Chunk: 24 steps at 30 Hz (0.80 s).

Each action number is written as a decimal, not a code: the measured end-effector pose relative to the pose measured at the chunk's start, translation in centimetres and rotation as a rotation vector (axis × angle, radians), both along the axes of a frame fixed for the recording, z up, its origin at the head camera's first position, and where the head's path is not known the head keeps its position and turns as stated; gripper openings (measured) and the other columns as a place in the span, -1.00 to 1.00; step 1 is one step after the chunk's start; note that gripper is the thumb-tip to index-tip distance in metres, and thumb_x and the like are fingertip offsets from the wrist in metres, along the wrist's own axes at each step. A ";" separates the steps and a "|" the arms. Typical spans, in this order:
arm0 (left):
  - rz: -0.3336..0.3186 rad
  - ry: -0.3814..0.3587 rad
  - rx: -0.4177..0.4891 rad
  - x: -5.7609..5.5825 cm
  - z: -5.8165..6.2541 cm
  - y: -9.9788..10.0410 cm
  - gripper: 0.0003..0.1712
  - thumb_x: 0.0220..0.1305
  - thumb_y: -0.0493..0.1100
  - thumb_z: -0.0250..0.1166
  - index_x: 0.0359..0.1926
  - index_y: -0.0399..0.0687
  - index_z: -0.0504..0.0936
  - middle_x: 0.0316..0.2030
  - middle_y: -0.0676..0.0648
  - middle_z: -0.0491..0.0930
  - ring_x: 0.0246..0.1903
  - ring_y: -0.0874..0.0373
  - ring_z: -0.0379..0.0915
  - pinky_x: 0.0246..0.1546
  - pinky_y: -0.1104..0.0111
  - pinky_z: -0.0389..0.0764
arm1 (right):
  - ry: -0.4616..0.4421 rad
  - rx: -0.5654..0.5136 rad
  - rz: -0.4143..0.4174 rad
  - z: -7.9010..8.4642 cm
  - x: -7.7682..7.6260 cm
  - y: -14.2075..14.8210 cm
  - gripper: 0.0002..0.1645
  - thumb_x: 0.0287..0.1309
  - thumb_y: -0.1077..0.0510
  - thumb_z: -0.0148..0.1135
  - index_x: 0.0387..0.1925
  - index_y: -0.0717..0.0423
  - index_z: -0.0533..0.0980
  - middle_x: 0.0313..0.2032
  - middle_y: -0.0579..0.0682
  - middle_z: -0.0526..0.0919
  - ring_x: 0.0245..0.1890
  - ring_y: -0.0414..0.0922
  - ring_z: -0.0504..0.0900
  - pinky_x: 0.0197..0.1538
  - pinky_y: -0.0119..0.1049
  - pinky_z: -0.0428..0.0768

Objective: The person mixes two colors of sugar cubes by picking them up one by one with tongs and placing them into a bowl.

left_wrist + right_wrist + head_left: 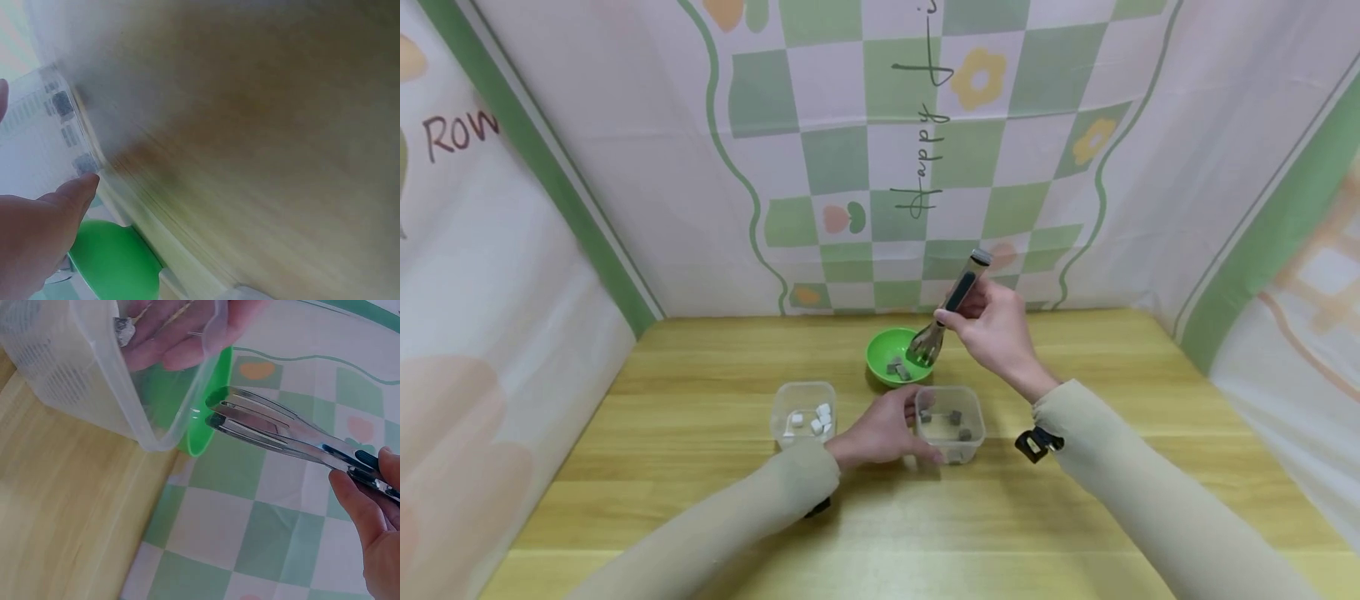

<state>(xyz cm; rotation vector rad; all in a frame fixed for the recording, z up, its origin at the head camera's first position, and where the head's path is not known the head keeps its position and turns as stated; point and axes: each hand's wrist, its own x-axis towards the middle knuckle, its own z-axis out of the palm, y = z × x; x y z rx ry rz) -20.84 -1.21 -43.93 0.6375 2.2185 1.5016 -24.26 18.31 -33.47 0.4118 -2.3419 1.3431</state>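
My right hand (998, 333) holds metal food tongs (961, 292) with dark grips, slanting down to the right part of a green bowl (880, 343). In the right wrist view, the tong tips (220, 407) lie close together at the bowl's rim, with nothing visible between them. Several small grey cubes (898, 367) lie in the bowl. My left hand (883, 427) grips a clear plastic container (976, 410) from its left side, thumb at the front and fingers at the back. Several grey cubes (956, 417) are scattered over its bottom.
Left of my left hand, a second clear container (781, 400) holds several white cubes (817, 418). All this stands on a wood-grain table (722, 358). A checked fabric curtain (835, 158) hangs behind the far table edge, with more fabric at both sides.
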 end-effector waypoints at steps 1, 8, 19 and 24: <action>-0.002 -0.001 0.003 0.0 0.0 0.0 0.10 -0.05 -0.25 0.74 0.49 -0.24 0.35 0.38 -0.16 0.49 0.36 -0.07 0.43 0.39 0.23 0.48 | -0.004 0.000 0.000 -0.1 0.0 -0.1 -0.80 0.21 0.33 0.51 -0.18 0.27 0.63 -0.29 0.12 0.77 -0.30 -0.02 0.77 -0.22 -0.46 0.73; -0.007 0.002 0.007 -0.1 -0.1 0.0 0.08 -0.04 -0.26 0.74 0.48 -0.24 0.36 0.38 -0.15 0.49 0.37 -0.08 0.43 0.39 0.24 0.48 | -0.018 -0.012 -0.001 -0.3 -0.2 -0.1 -0.78 0.22 0.33 0.51 -0.16 0.28 0.62 -0.27 0.13 0.77 -0.27 -0.01 0.77 -0.19 -0.46 0.73; 0.007 0.004 -0.006 0.1 0.1 0.2 0.14 -0.07 -0.24 0.75 0.50 -0.25 0.34 0.36 -0.16 0.50 0.36 -0.08 0.43 0.41 0.15 0.47 | 0.080 -0.008 -0.016 1.3 2.7 1.4 -0.73 0.18 0.33 0.55 -0.14 0.32 0.63 -0.29 0.15 0.80 -0.33 -0.20 0.77 -0.21 -0.53 0.72; 0.018 -0.004 -0.009 0.2 0.1 0.1 0.17 -0.08 -0.25 0.75 0.52 -0.26 0.30 0.39 -0.18 0.48 0.37 -0.09 0.42 0.40 0.18 0.47 | 0.093 -0.026 -0.002 1.6 4.6 2.0 -0.72 0.16 0.33 0.56 -0.14 0.31 0.63 -0.28 0.15 0.81 -0.34 -0.33 0.75 -0.22 -0.53 0.73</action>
